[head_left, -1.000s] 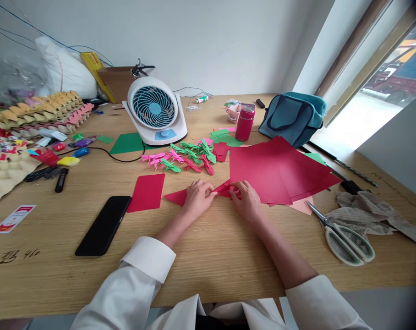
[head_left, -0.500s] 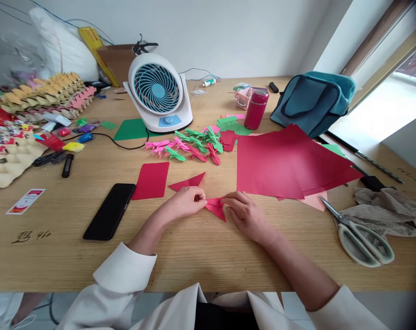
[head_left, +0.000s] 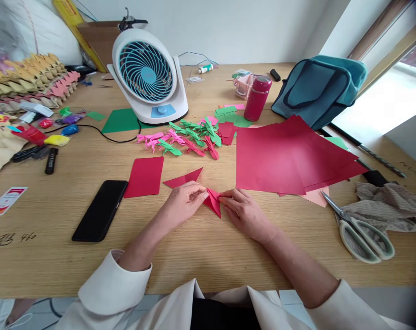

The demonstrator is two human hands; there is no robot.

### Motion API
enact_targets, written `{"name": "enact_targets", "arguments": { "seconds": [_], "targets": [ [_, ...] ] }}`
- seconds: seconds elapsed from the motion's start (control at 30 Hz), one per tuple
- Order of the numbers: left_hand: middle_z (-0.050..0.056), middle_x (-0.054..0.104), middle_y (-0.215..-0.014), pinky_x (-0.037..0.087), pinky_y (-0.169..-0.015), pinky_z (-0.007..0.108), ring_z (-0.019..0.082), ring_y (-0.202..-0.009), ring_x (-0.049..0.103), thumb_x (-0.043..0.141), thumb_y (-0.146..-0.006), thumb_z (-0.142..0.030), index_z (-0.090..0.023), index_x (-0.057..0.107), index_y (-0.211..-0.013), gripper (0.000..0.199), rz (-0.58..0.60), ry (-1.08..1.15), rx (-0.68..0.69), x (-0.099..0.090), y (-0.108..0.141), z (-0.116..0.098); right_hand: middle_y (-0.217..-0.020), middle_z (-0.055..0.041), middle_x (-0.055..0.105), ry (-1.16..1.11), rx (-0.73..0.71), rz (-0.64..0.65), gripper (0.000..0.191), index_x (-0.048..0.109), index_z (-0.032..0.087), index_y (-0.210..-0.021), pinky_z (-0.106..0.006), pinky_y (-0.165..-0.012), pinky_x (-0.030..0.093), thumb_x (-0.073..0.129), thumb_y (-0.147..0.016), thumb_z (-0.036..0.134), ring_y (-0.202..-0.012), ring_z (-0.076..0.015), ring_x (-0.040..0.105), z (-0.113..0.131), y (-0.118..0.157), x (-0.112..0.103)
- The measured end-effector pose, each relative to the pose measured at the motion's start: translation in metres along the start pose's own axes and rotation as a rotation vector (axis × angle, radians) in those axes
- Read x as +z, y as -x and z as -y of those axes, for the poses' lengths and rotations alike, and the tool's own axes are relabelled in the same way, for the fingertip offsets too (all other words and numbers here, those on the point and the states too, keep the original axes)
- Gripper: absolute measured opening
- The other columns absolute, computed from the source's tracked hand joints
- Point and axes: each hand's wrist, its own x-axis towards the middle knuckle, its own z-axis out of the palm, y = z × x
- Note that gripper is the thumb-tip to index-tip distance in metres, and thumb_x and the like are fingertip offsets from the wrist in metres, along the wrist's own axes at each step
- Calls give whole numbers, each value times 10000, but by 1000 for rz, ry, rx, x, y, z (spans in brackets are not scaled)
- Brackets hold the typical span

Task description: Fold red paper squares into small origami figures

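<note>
On the wooden table (head_left: 201,256), a black phone (head_left: 100,211) lies at left just beside a red rectangular paper (head_left: 144,177), then comes a red triangle (head_left: 185,178) just beyond the left hand (head_left: 184,203), whose thumb and forefinger pinch the left side of a small folded red paper (head_left: 214,204). That folded piece sits between the hands, nearer than the pile of paper figures (head_left: 190,137) — the right hand (head_left: 245,213) grips its right edge with bent fingertips. Farther right are large red sheets (head_left: 293,158), then scissors (head_left: 359,229) beside a crumpled cloth (head_left: 390,206).
</note>
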Motion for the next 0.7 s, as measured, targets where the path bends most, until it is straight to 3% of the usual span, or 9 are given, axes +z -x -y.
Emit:
{"name": "enact_targets", "arguments": {
  "seconds": [0.1,0.17,0.33,0.5,0.7],
  "targets": [
    [86,683,-1119,504,-920,288,180,-1057,637,456,-973,-295,-156,666,-1064,268,-16,72,77,12,7,5,-1128,-126,646,2,-1,-3,255,649,187,-1145,-432,-916,507,457,-978,181,-1021,-238,593,0,0,0],
    [98,668,-1189,480,-1001,317,195,-1136,615,458,-970,-260,-159,645,-1135,269,-58,-12,123,21,13,9,-1116,-125,643,-14,4,-6,249,653,189,-1129,-428,-909,511,462,-971,171,-1017,-237,599,0,1,0],
    [132,551,-1394,403,-1132,421,228,-1342,474,383,-988,-213,-154,501,-1365,399,29,-288,235,39,28,19,-1059,-105,617,-110,105,-108,236,652,188,-1079,-357,-841,529,460,-954,133,-951,-205,615,-5,1,-5],
    [171,377,-1535,364,-1163,485,264,-1453,313,378,-992,-240,-124,301,-1499,526,84,-462,289,48,35,22,-987,-76,611,-132,176,-285,197,660,215,-1009,-328,-781,520,474,-963,170,-887,-186,616,-12,0,-14],
    [180,336,-1557,349,-1168,497,286,-1474,260,451,-970,-303,-130,220,-1532,633,102,-532,263,52,36,18,-957,-70,599,-124,195,-334,198,668,219,-998,-313,-736,509,474,-968,192,-835,-172,606,-10,-1,-23]
  ]
}}
